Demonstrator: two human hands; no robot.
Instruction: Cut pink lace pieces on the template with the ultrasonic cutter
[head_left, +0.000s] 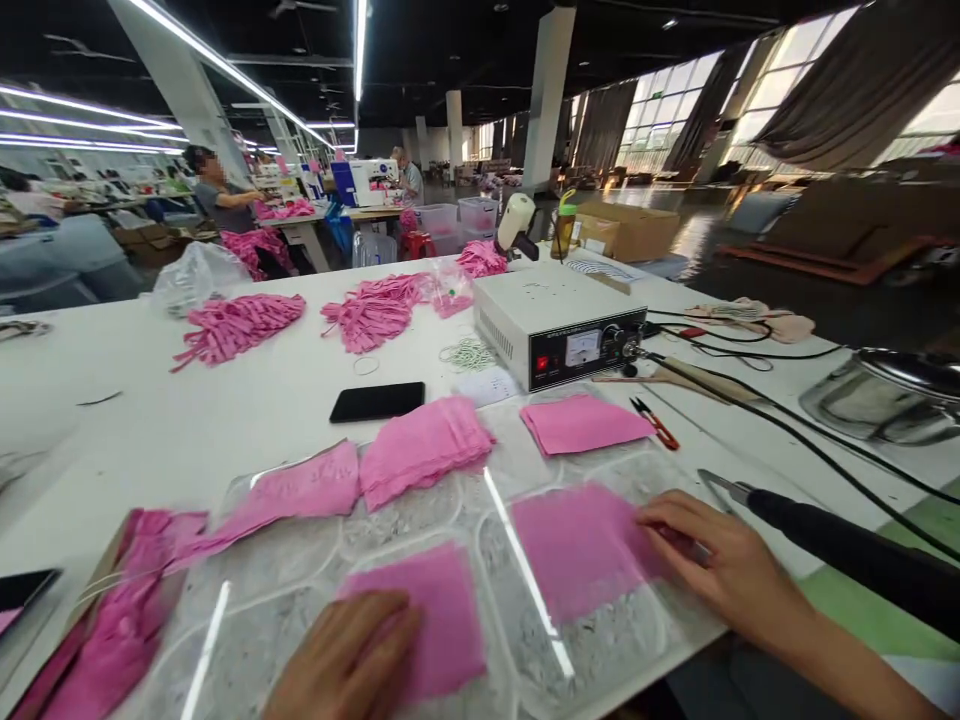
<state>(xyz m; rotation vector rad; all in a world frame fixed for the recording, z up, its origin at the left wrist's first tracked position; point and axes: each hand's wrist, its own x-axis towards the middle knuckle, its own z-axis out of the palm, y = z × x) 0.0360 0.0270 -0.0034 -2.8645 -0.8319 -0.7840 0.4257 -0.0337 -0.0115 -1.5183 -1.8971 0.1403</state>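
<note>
My right hand [712, 560] pinches the right edge of a thin pink fabric piece [574, 550], which lies over a clear, ribbed plastic board [517, 600]. My left hand [349, 655] rests with its fingers laid on another pink fabric piece [450, 625] at the near edge. Behind them are a stack of pink fabric pieces [424, 450], a smaller stack [585, 422] and a pink strip with faint writing [307, 485]. To the right of my right hand lies a black-handled hot knife [810, 525] with a metal tip, its blade pointing left.
A white power unit [559, 320] with a lit red switch stands behind, cables running right. Nearby are orange thread snips [656, 425], a black phone [377, 402], green rubber bands [466, 353] and pink strip bundles [240, 325]. A lidded glass pot [885, 395] stands right.
</note>
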